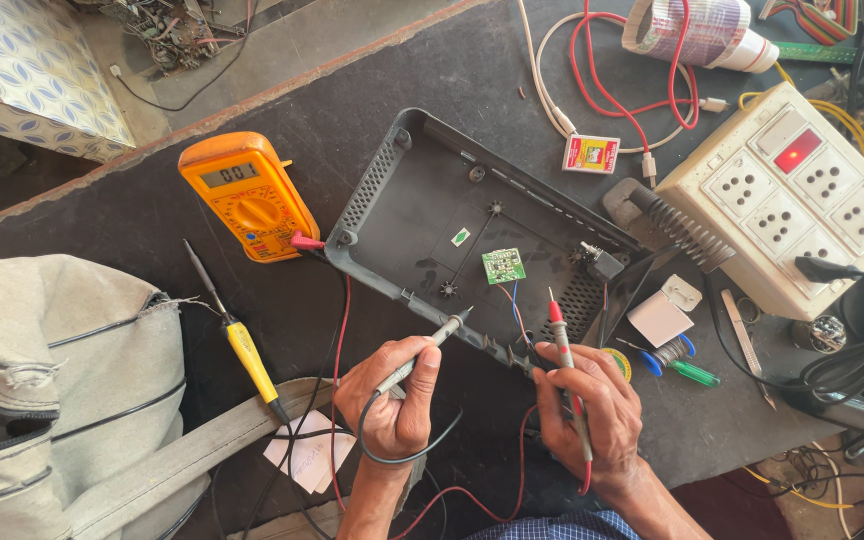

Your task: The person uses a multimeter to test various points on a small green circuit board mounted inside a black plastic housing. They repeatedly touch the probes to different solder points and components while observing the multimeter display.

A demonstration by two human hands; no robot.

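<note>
Now I hold both probes: left hand (392,400) pinching black probe (422,350), right hand (592,410) gripping red probe (564,345); tips short of green board (503,265), meter (247,192) on.

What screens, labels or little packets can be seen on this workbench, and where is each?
Multimeter screen: small grey rectangle atop the orange meter, left.
Small packet: red, yellow and white square, top centre.
Red indicator window: glowing square on the cream socket board, right.

Grey multimeter screen (229,175) up-left of the left hand (392,405); small red-yellow square package (591,153) far above the right hand (592,410).
</note>
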